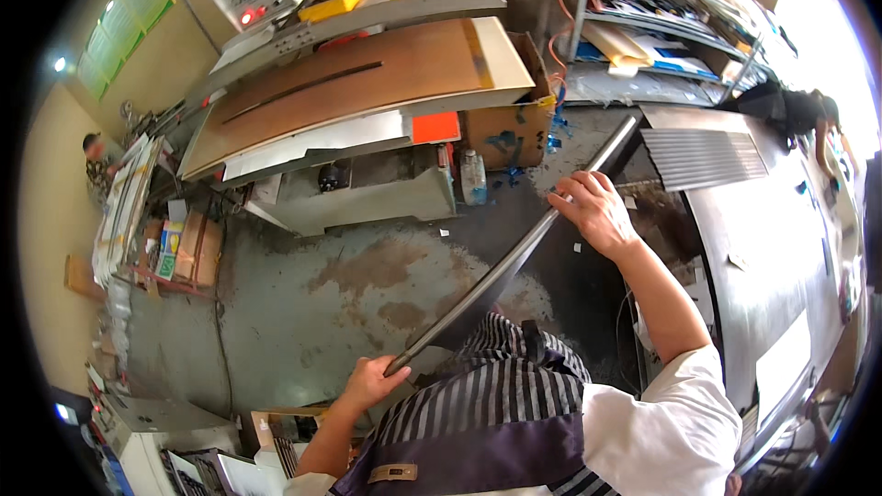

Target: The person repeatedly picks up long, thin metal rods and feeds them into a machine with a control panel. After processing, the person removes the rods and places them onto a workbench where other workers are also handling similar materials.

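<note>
A long, narrow grey metal strip slants across the space before me, its far end up and to the right. My left hand is closed round its near lower end, close to my striped apron. Farther along, my right hand grips the strip from above, with the far end reaching past the fingers. A darker face shows beneath the bright upper edge; I cannot tell how deep the piece is. To the right of the far end, similar grey strips lie side by side on a metal-topped table.
Ahead stands a machine with a brown board on its bed, a thin dark strip lying on it. A cardboard box and a clear bottle stand beside it. Shelving is at the back right. A cable crosses the floor.
</note>
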`<action>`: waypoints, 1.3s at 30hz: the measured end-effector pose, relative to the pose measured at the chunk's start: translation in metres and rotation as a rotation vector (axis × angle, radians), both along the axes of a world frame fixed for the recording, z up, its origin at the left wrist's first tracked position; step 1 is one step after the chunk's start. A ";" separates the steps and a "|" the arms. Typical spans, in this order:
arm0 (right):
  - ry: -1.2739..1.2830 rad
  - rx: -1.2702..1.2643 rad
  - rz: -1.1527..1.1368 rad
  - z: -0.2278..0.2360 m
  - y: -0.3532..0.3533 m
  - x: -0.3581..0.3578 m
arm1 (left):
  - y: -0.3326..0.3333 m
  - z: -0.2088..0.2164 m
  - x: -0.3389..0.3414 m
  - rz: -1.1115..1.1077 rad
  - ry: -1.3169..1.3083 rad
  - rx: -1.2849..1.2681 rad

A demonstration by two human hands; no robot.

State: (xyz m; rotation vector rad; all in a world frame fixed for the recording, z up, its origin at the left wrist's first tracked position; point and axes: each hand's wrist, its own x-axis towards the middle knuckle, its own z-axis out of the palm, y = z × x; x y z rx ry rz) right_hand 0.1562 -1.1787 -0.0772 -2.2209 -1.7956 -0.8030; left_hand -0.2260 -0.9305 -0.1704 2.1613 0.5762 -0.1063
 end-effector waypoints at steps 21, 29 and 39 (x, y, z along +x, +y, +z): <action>0.106 0.288 0.041 0.000 0.498 0.111 | 0.523 0.072 0.130 0.193 -0.313 0.875; 0.072 0.360 -0.077 -0.007 0.677 0.094 | 0.738 0.048 0.167 0.367 -0.561 0.992; 0.291 0.212 -0.226 -0.028 0.765 0.069 | 0.880 0.024 0.190 0.246 -0.530 0.859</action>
